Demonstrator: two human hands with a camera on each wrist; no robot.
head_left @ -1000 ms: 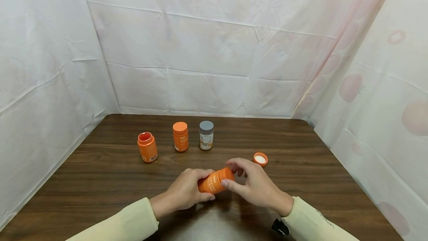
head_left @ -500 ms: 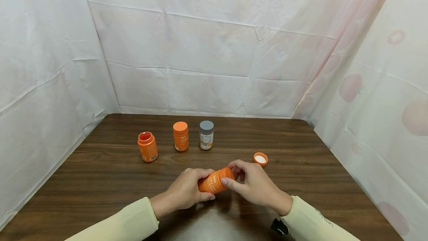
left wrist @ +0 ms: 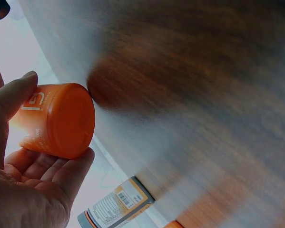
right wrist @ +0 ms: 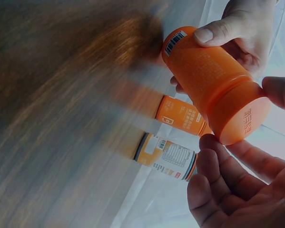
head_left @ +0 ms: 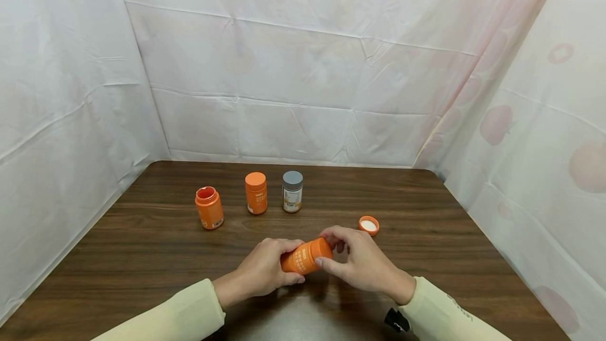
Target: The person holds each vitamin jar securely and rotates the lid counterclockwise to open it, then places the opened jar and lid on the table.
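Note:
My left hand (head_left: pixel 269 266) grips the body of an orange bottle (head_left: pixel 299 260), which is tilted with its capped end towards the right and its base to the left. Thumb and fingers of my right hand (head_left: pixel 361 261) pinch the rim of the bottle's orange cap (right wrist: pixel 241 114), on opposite sides. Raised lettering shows on the cap's top in the right wrist view. The left wrist view shows the plain orange base of the bottle (left wrist: pixel 72 121) between my thumb and curled fingers.
Behind my hands on the dark wood table (head_left: pixel 142 272) stand an uncapped orange bottle (head_left: pixel 209 209), a capped orange bottle (head_left: pixel 256 194) and a grey-capped bottle (head_left: pixel 292 192). A loose orange cap (head_left: pixel 368 225) lies inside-up behind my right hand. White curtains (head_left: pixel 293 67) enclose the table.
My right fingers have shifted slightly around the cap, closing in and then easing back. The left hand, the bottle it holds and the things on the table stay where they were.

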